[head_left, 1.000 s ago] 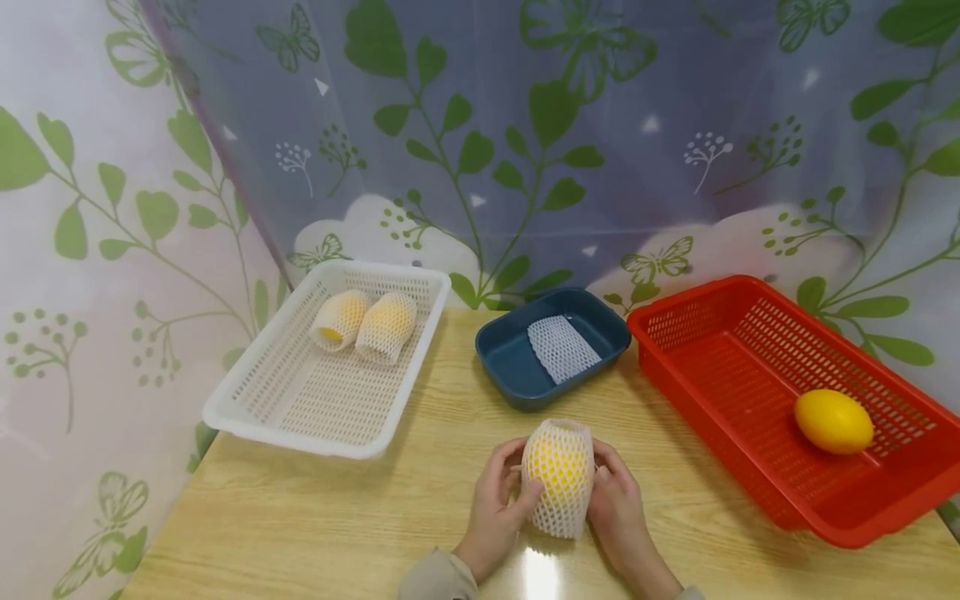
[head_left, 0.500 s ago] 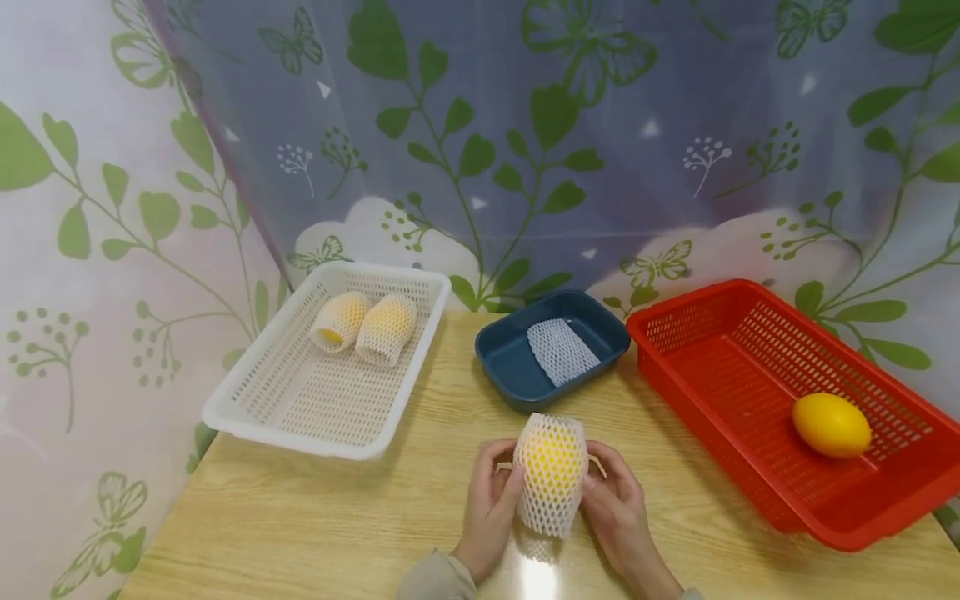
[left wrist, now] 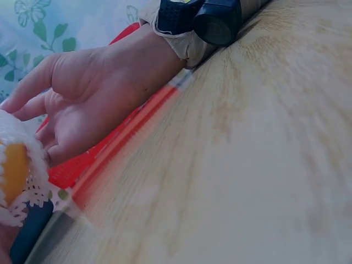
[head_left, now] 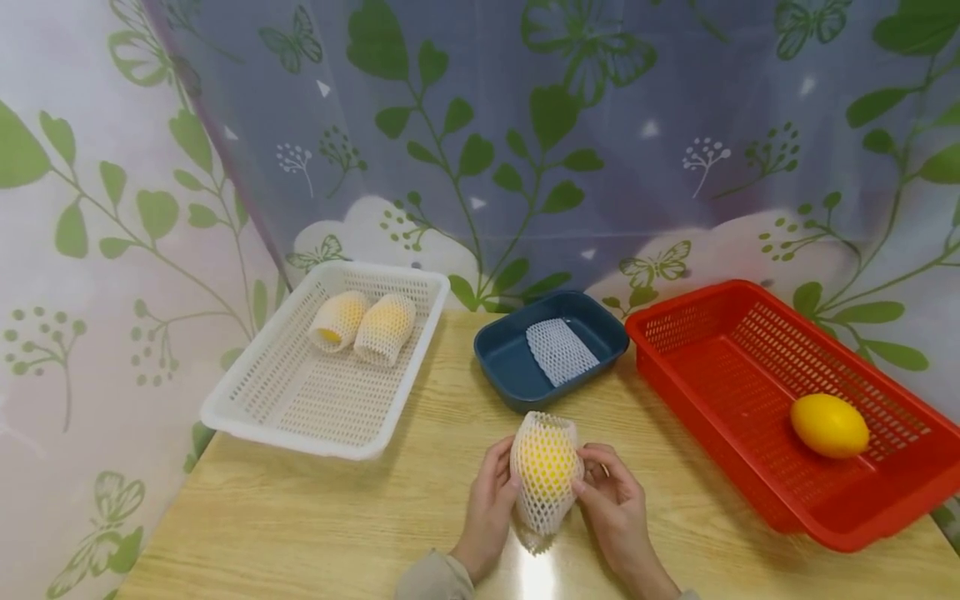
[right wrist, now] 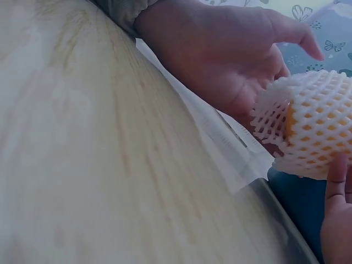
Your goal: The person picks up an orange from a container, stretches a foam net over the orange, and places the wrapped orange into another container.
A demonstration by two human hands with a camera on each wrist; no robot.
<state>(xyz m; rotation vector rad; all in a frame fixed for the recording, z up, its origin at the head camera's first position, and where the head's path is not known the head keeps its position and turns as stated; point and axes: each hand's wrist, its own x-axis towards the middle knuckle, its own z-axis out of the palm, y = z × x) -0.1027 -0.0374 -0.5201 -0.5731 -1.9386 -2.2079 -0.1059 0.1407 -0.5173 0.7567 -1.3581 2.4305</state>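
Note:
Both hands hold a yellow fruit in a white foam net (head_left: 547,468) between them, above the table near its front edge. My left hand (head_left: 487,510) grips its left side, thumb on the net. My right hand (head_left: 618,510) pinches the net at the right side with thumb and fingertips. The net's narrowed lower end hangs past the fruit. In the right wrist view the foam net (right wrist: 322,124) has a loose mesh rim around the fruit; in the left wrist view orange-yellow fruit (left wrist: 15,170) shows inside it.
A white basket (head_left: 277,439) at the left holds two netted fruits (head_left: 386,329). A blue tray (head_left: 506,385) behind the hands holds an empty white net (head_left: 561,352). At the right, a red basket (head_left: 705,425) holds a bare yellow fruit (head_left: 830,426). A patterned cloth stands behind.
The netted fruit has moved slightly left and turned, its lower end now narrower. My right hand's fingers have shifted along the net's edge. The baskets and tray stay in place.

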